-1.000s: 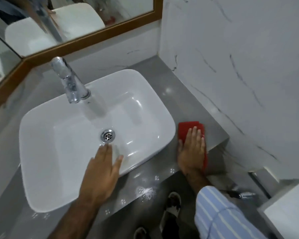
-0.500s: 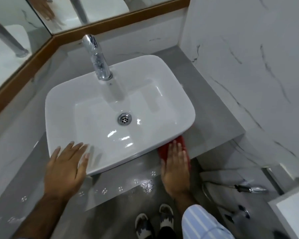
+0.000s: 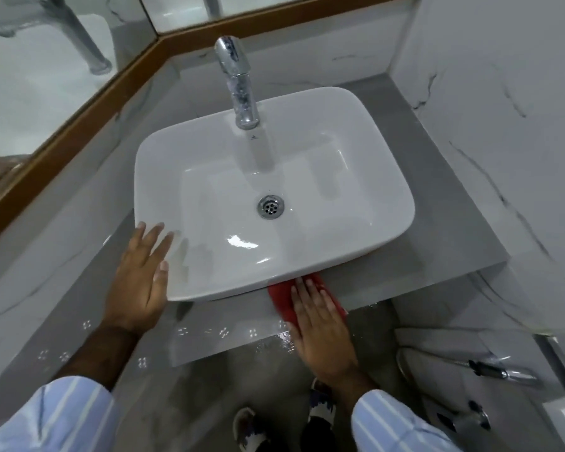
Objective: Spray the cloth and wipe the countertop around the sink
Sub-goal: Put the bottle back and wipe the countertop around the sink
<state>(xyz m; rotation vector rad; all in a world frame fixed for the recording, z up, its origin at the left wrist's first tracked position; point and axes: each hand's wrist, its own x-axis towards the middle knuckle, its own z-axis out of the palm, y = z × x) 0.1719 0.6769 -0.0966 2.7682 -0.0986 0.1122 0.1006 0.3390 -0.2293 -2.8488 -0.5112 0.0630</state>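
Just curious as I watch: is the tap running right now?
Off. No water falls from the tap, and the white sink around the drain holds no pool, only shine.

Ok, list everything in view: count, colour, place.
sink: one, white, on the countertop, centre
tap: one, chrome, at the sink's back rim
drain: one, chrome, in the basin floor
countertop: one, grey, around the sink
cloth: one, red, on the front countertop strip, against the sink's front edge
mirror: wood-framed, upper left
hose sprayer: one, chrome, lower right
left hand: flat, at the sink's front-left corner
right hand: flat, pressing the cloth
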